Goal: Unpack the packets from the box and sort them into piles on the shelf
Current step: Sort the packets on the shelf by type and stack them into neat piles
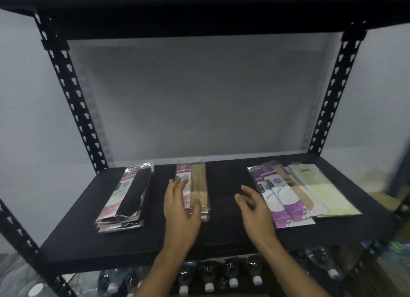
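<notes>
Several piles of long packets lie on the black shelf (226, 230). A pink-and-black pile (128, 197) sits at the left. A pink-and-beige pile (197, 186) lies left of the middle, and my left hand (180, 210) rests flat on its near end with straight fingers. At the right lies a purple-and-beige pile (281, 197), and past it a pale green pile (321, 188). My right hand (255, 210) hovers with relaxed fingers just left of the purple pile and holds nothing. The box is not in view.
Black slotted uprights (71, 97) (332, 90) frame the shelf, with another black shelf (199, 15) overhead. Several plastic bottles with white caps (233, 279) lie on the level below. A cardboard shape (381, 201) shows at the far right.
</notes>
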{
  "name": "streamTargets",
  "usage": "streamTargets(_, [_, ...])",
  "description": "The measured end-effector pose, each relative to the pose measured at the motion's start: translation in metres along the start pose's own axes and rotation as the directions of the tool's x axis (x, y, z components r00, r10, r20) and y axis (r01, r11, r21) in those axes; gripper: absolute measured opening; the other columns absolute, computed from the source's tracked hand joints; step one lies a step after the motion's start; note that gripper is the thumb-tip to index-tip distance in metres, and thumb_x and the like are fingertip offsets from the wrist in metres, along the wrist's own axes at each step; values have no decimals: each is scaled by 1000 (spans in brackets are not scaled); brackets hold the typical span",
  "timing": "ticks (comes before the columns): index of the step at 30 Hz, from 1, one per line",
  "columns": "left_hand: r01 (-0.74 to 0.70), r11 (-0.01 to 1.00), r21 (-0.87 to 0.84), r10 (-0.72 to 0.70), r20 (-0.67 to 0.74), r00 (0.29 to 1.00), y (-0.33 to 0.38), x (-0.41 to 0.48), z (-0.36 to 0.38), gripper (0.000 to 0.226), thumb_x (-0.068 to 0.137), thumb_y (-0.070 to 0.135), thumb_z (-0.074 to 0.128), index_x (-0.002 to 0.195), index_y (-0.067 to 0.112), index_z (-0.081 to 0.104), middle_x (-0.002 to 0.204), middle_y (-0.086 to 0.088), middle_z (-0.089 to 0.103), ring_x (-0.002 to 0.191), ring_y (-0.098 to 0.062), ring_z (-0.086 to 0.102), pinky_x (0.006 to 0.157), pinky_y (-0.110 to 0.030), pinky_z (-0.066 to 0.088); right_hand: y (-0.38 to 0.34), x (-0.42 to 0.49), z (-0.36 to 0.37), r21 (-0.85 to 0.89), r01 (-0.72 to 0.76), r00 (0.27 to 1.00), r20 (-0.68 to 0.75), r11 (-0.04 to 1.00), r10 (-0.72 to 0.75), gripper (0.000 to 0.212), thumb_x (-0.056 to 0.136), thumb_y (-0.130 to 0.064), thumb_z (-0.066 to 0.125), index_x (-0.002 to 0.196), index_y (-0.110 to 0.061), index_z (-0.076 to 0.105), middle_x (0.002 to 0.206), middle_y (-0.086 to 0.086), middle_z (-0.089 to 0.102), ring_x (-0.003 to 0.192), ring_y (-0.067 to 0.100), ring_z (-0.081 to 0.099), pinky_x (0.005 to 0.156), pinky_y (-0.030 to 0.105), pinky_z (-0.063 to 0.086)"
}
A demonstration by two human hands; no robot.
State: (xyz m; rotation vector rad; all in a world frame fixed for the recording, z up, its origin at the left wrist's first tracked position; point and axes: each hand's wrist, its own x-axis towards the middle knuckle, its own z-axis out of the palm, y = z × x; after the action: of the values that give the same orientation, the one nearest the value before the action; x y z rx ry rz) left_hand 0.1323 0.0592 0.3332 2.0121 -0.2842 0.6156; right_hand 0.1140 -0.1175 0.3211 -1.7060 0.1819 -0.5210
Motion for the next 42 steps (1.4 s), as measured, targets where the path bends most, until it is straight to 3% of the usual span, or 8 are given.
streamTargets(4, [-67,991,-113,75,71,995,34,-10,36,51,89,10,62,135,25,45,141,15,36,133,10,26,107,-2,16,-6,13,-36,-79,65,994,-86,995,-71,29,89,-22,63,118,-22,58,121,-2,59,111,10,55,84,15,44])
streamTargets(9, [174,958,-230,-103,290,952,51,-26,94,54,90,17,65,136,30,41,137,13,39,132,-6,38,115,-35,33,-2,31,-88,-311,107,971,-170,944,-166,27,88,-22,63,116,-20,60,124,-1,55,118,18,51,99,34,43])
streamTargets(15, [343,918,-198,-234,429,873,64,-30,142,63,92,20,63,147,18,33,146,4,35,134,-15,39,115,-35,33,18,43,-124,-587,69,995,-16,806,-97,50,88,-23,60,136,-17,46,141,3,43,131,17,33,109,29,29])
streamTargets(24, [326,925,-195,-201,478,855,71,-27,166,47,88,20,65,130,35,48,129,8,54,108,2,53,86,-13,43,41,38,-121,-605,101,994,39,790,-98,50,86,-20,61,134,-9,50,134,3,50,124,13,38,106,23,31])
streamTargets(27, [327,923,-204,-198,476,857,71,-24,168,46,87,18,67,128,32,52,128,5,54,112,-6,54,76,-10,47,41,35,-121,-595,125,992,57,794,-113,48,85,-20,61,131,-11,53,131,1,52,122,12,40,107,24,33])
streamTargets(32, [300,943,-146,-205,456,866,70,-25,169,49,89,12,64,135,23,50,129,3,50,115,-9,49,101,-28,43,40,32,-118,-573,146,989,88,806,-116,46,84,-15,59,130,-17,55,127,0,52,115,7,44,104,22,37])
streamTargets(37, [314,942,-121,-219,490,844,69,-20,168,54,91,9,59,142,20,44,135,2,46,122,-11,46,100,-28,43,32,39,-127,-513,119,978,-89,850,-191,35,88,-18,59,123,-22,57,124,-1,51,98,-1,43,87,9,34])
streamTargets(42, [353,925,-143,-238,508,828,72,-15,170,51,93,4,52,141,19,43,137,0,53,119,-12,52,95,-27,50,35,45,-128,-526,59,997,-15,849,-78,43,91,-20,57,133,-18,48,139,1,45,122,12,45,99,21,34])
